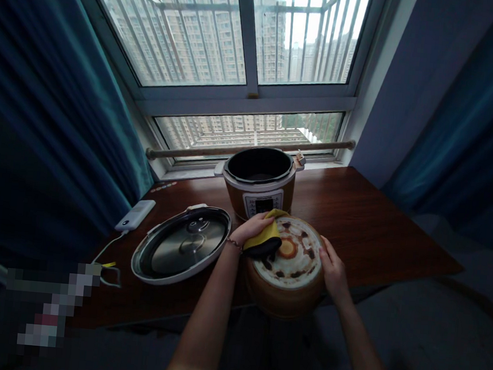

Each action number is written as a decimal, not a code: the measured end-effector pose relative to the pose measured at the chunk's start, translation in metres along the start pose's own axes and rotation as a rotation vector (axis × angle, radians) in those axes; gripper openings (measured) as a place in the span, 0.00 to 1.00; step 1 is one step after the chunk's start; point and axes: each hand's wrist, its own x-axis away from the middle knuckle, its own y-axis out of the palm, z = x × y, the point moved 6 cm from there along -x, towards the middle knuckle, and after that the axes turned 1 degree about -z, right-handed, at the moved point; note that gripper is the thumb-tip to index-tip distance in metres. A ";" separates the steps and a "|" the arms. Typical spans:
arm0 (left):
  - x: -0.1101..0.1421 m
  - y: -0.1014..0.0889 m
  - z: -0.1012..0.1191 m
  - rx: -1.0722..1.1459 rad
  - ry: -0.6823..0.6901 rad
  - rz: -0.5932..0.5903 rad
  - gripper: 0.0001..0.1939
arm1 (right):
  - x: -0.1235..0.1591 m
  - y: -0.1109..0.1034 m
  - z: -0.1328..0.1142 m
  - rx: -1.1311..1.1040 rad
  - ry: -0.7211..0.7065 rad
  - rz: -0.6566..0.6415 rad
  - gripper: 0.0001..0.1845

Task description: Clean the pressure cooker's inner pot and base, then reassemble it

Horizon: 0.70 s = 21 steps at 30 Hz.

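A round brown inner pot (pixel 292 295) is tilted at the table's front edge, its pale, brown-stained bottom facing up toward me. My left hand (pixel 255 227) is closed on a yellow and black cloth (pixel 273 233), which lies against the left part of that bottom. My right hand (pixel 333 273) grips the pot's right side, thumb and fingers around its edge. Just behind the pot stands an electric pressure cooker (pixel 236 194) without its lid, its dark inside showing and a control panel on its front. To the left, the cooker's lid (pixel 183 245) rests with its shiny inner side up.
The brown wooden table (pixel 381 220) reaches to the window. A white power bank (pixel 135 215) with a cable lies at its left. A wooden rail (pixel 214 153) crosses below the window, and blue curtains (pixel 57 76) hang at both sides. The lower left is pixelated.
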 end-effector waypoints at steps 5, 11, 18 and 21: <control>-0.003 0.000 0.003 -0.008 0.063 0.011 0.19 | -0.001 0.003 0.010 -0.064 0.015 0.036 0.32; 0.025 -0.022 -0.018 0.152 0.192 0.226 0.24 | -0.001 0.004 0.013 -0.106 0.021 0.077 0.31; 0.098 0.006 -0.060 0.274 0.398 0.441 0.30 | -0.001 0.004 0.011 -0.122 0.026 0.091 0.32; 0.135 0.034 -0.073 0.029 0.577 0.615 0.27 | -0.001 0.003 0.011 -0.109 0.024 0.090 0.32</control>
